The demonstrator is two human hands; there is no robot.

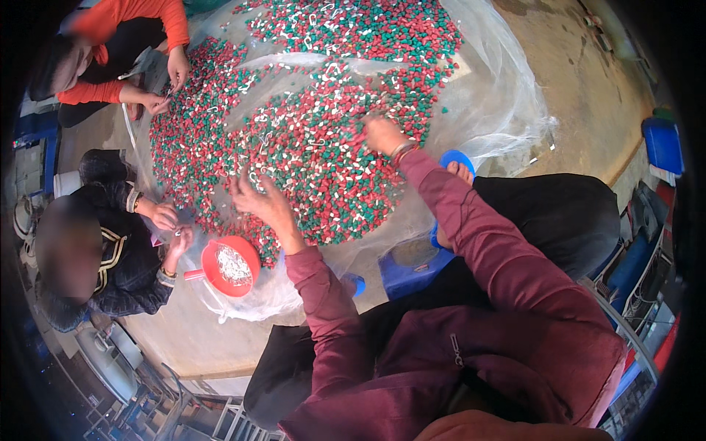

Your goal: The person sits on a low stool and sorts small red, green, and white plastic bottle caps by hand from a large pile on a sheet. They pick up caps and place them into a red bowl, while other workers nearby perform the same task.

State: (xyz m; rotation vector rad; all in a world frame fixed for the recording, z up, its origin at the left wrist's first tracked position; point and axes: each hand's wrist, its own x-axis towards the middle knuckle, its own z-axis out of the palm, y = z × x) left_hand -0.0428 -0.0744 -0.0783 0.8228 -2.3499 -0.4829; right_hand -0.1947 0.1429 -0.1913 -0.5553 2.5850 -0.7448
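Left hand [263, 200], fingers spread wide, hovers over red, green and white pieces [316, 147]; right hand [382, 134] at 2 o'clock, fingers buried, grip unclear.

Glossy clear plastic sheet [493, 95]; matt red/green/white plastic bits [323, 154]; smooth red plastic scoop [213, 268].

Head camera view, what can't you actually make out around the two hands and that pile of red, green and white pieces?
- Right hand: fingers sink into the pile; whether they pinch a piece is hidden.
- Left hand: seen from the back, so its palm side is hidden.
- Single pieces: too small to tell their kind.
- Red bowl: pale contents too small to identify.
- Picture rim: dark and bent by the fisheye; the blue containers there are unclear.
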